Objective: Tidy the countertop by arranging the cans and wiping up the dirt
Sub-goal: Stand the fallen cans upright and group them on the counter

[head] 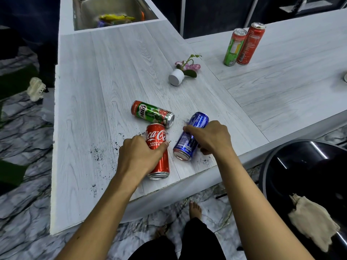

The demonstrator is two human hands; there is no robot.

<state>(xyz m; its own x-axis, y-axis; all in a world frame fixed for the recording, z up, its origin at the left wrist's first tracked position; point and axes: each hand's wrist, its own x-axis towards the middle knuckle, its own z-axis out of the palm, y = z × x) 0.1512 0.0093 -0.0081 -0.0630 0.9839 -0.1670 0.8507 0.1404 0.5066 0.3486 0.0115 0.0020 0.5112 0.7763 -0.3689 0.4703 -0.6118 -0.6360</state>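
Three cans lie toppled by the near edge of the worktop (90, 76) amid dirt specks (97, 153): the left hand (138, 156) grips the red can (161, 165), the right hand (211, 136) grips the blue can (185, 145), and the green can (153, 113) lies free beyond. Arranging seems under way; next, lift both and stand them upright.

A home kitchen, seen from above: a pale wood-grain countertop (112, 72) runs in an L, with a steel sink (112, 8) sunk into its far end. Drink cans (249, 44) stand on one leg of it, and a small flowerpot (176, 76) lies tipped near the corner. Below are a marble-patterned floor (22, 132), a bare foot (195, 209) and a black chair (300, 166) with a cloth (311, 216) on it.
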